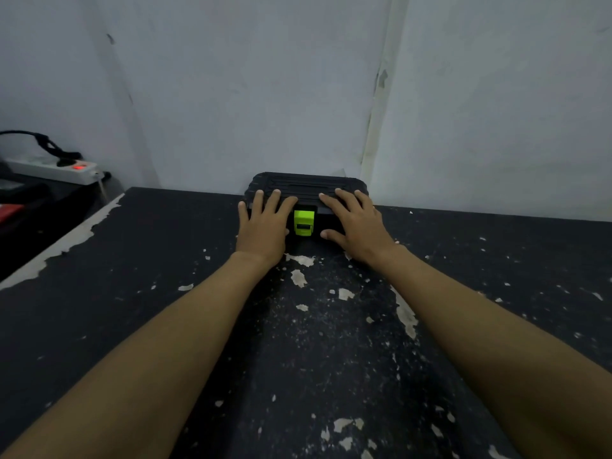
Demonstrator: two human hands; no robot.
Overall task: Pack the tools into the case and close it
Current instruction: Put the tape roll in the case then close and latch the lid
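A black ribbed tool case [306, 183] lies shut on the dark table, up against the wall at the far edge. A bright green latch [303, 223] sits in the middle of its front side. My left hand [265, 223] lies flat on the case's left part, fingers spread over the lid, thumb beside the latch. My right hand [354, 223] rests flat on the right part in the same way, thumb pointing at the latch. Neither hand grips anything. No loose tools are in view.
The table [314, 342] is black with chipped, flaking paint. At the far left, on a lower surface, lies a white power strip [56, 170] with a lit red switch and a black cable. A pale wall stands right behind the case.
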